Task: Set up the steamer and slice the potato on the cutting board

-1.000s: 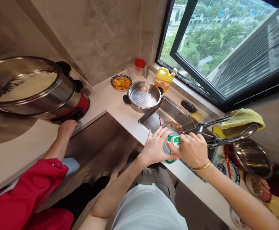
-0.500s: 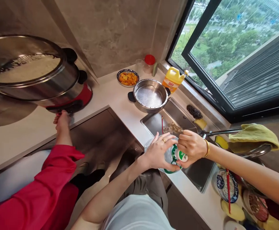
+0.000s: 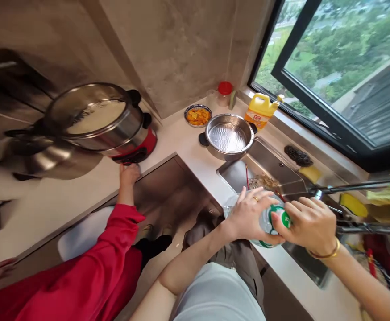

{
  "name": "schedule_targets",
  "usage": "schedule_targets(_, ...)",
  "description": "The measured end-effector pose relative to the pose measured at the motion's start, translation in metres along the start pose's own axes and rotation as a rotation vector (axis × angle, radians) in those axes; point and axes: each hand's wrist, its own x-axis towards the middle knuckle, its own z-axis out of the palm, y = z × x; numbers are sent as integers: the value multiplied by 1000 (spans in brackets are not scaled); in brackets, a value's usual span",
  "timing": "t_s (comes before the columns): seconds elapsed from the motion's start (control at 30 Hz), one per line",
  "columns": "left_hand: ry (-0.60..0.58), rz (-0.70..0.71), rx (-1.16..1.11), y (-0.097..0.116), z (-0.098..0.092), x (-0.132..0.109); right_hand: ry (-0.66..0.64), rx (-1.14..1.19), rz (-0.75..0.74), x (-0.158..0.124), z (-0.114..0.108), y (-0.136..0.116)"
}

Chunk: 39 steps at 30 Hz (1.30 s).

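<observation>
A large clear plastic water bottle [image 3: 274,208] with a green-and-white label stands in front of me by the sink's front edge. My left hand [image 3: 248,215] is wrapped around its upper body, a ring on one finger. My right hand [image 3: 312,225], a gold bangle at its wrist, grips the bottle's green cap [image 3: 285,219] with the thumb along its near side. Its curled fingers partly hide the cap and neck. The bottle's lower part is hidden behind my left hand and forearm.
The steel sink [image 3: 230,171] holds food scraps. Behind it stand a steamer tray [image 3: 230,136], a bowl of orange chunks [image 3: 198,117] and a yellow detergent jug [image 3: 260,109]. At left, a co-worker's hand [image 3: 130,173] touches an electric steamer [image 3: 104,129]. A faucet [image 3: 352,185] juts in from the right.
My view has swung left, so everything sits farther right. My right hand has turned on the cap, its thumb now lying across the near side. The co-worker's hand stays at the steamer.
</observation>
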Motion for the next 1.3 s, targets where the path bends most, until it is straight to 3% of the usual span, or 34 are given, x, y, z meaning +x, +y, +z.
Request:
schedule_targets(0.13,-42,-15,20,-4,-3,3,-17,321,-416,19,12,28)
schedule_targets(0.27,-56,-11,35,-7,-8,4,-88,559,-882,54,23,36)
schedule_targets(0.4,-82,-15,7,-8,-11,3,-99,608,-1078,71,28,37)
schedule_targets(0.43,-71,-15,1,-7,-11,2,-90,575,-1050,68,25,38)
schedule_targets(0.5,-38,-15,-8,-5,-9,1,-77,421,-856,54,14,37)
schedule_targets(0.67,-32,-31,1,2,-7,-3,-222,-118,-80,8,-28,1)
schedule_targets(0.8,-2,-62,55,8,-5,-3,-213,-287,244,2,-27,-31)
schedule_targets(0.87,19,-79,65,10,-3,-2,-134,-261,258,4,-18,-32)
schedule_targets(1.03,24,-50,45,7,3,3,16,2,50,6,-1,-6)
schedule_targets(1.3,15,-16,28,1,-2,4,21,265,-258,21,9,15)
